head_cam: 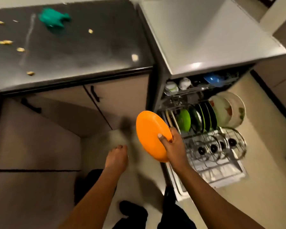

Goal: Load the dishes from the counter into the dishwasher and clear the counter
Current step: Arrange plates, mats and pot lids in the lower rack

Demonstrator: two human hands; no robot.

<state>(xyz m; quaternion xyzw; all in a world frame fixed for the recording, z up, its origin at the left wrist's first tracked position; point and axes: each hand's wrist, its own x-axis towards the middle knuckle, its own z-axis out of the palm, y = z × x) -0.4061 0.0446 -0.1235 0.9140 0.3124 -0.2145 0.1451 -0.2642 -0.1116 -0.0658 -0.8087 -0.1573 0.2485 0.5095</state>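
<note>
right hand (173,146) round orange plate (153,135), left hand (116,157) loose

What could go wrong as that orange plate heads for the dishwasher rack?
The right hand holds the orange plate by one edge only, so the grip could slip. The lower rack is already crowded with green plates, so the plate may knock them going in. Crumbs and a green cloth lie on the counter and might be forgotten.
</note>
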